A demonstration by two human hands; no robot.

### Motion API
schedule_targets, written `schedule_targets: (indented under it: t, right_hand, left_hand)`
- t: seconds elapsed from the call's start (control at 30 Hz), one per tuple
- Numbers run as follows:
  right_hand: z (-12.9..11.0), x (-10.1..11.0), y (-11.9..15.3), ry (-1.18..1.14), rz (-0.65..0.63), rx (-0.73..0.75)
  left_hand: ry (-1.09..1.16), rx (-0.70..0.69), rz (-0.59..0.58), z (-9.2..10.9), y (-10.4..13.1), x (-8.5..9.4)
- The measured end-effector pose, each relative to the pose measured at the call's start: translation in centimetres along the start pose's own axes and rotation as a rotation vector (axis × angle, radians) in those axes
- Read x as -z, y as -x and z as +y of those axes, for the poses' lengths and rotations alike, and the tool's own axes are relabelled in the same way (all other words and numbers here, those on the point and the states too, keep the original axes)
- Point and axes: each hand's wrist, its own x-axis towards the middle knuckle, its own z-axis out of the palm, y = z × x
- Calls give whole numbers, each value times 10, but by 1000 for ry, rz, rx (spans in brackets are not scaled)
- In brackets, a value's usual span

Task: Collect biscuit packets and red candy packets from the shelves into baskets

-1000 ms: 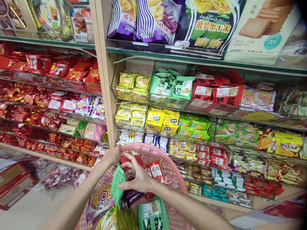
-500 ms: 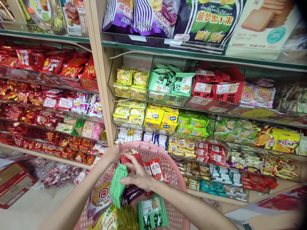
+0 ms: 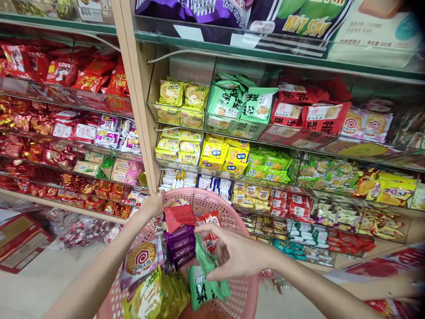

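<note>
A pink perforated plastic basket (image 3: 244, 221) stands in front of me with packaged snacks in it. My left hand (image 3: 153, 205) is closed on its far left rim. Inside the basket, my right hand (image 3: 237, 252) pinches a green snack packet (image 3: 204, 254) between thumb and fingers. Just below it lies another green packet (image 3: 196, 288), partly covered. Purple biscuit packs (image 3: 179, 246) sit in the middle, with a red packet (image 3: 181, 217) on top. A round-biscuit packet (image 3: 141, 261) and yellow-green packets (image 3: 156, 297) fill the left side. Red-and-white packets (image 3: 209, 219) are partly hidden behind my right hand.
Tiered shelves with clear-fronted bins (image 3: 239, 126) of wrapped snacks rise behind the basket. A wooden upright (image 3: 136, 97) divides them from red-wrapped sweets (image 3: 63, 71) on the left. Large bags stand on the glass shelf (image 3: 199, 42) above. A red carton (image 3: 21, 241) lies on the floor at left.
My right hand has moved right with the green packet, away from my left hand. The red packet and purple packs now show more fully. My left hand stays on the rim.
</note>
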Motion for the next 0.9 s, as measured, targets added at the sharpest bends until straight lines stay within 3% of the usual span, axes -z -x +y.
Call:
schedule_targets:
  t: [0.13, 0.33, 0.47, 0.57, 0.7, 0.9]
  right_hand:
    - [12, -21, 21, 466, -52, -42]
    - [41, -83, 2, 1034, -44, -120]
    - [68, -117, -15, 1204, 103, -64]
    - [81, -129, -18, 1222, 143, -17]
    - [65, -109, -17, 1133, 129, 9]
    - [25, -37, -56, 1003, 455, 128]
  left_hand:
    - [0, -22, 6, 0, -3, -2]
    - [4, -43, -2, 8, -9, -3]
    - [5, -60, 4, 10, -11, -2]
    - [-5, -57, 5, 10, -11, -1]
    - [-17, -58, 5, 6, -10, -2]
    - [44, -64, 11, 1, -14, -8]
